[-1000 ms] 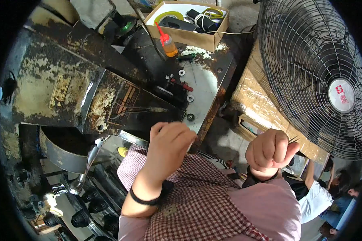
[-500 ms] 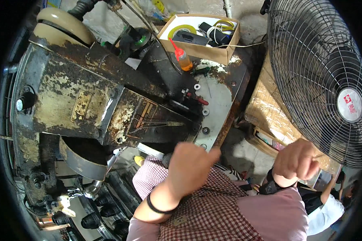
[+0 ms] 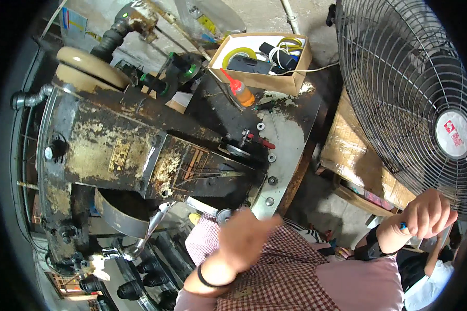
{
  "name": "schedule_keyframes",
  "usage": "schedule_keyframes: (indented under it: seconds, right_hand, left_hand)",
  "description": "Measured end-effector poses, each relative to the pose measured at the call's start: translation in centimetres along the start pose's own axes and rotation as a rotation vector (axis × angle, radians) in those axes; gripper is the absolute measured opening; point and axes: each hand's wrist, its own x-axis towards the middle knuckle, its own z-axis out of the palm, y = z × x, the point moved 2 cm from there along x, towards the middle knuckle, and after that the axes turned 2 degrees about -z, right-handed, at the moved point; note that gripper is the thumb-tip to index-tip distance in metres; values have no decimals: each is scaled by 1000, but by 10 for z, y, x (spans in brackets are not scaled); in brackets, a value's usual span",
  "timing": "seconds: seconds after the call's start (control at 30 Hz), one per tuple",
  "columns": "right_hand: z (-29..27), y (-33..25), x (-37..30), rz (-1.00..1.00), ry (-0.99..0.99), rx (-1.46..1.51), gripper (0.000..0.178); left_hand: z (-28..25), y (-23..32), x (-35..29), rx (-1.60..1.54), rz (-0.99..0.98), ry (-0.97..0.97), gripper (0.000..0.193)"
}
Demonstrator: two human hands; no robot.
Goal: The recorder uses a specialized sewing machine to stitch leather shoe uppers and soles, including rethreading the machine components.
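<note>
Because the left hand (image 3: 246,238) is badly blurred in my head feed, I cannot tell whether its fingers are apart or pinched on something. It hangs over the checked apron (image 3: 285,264), nearest a dark round part (image 3: 224,215) it partly hides. The right hand (image 3: 428,215) is well apart from it, out toward the fan guard (image 3: 399,98), fingers curled in; I can't see into that curl. A small blue piece (image 3: 403,226) shows at its near edge, too tiny for me to identify, and I can't say if it is gripped. My fisheye rim cuts off the guard and the person in white (image 3: 428,287) below it.

On my left, the metal machine body (image 3: 101,140) wears chipped cream paint over grimy black, under a smooth, rounded cream wheel cover (image 3: 91,67). The pale bench plate (image 3: 290,137) carries flat ring washers (image 3: 260,126) and a shiny disc (image 3: 270,201). Beyond stand a translucent squeeze bottle (image 3: 245,97) of amber liquid with a tapered red nozzle, and an open cardboard box (image 3: 275,82).
</note>
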Motion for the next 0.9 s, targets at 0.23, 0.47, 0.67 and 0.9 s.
schedule_keyframes:
  seconds: [0.23,0.47,0.67,0.9]
  right_hand:
    - [-19,23,-15,67,153,-302,51]
    - [-30,78,-27,653,-83,-1346,15]
    - [-40,150,-67,1022,-224,-1326,14]
    - [-30,168,-87,981,-453,-1440,43]
  left_hand:
    - [10,-10,-35,-326,-438,-71,17]
    - [1,-12,-39,-177,-294,156,17]
    - [-19,-8,-56,-146,-364,335,8]
    - [-21,-7,-67,-128,-522,353,6]
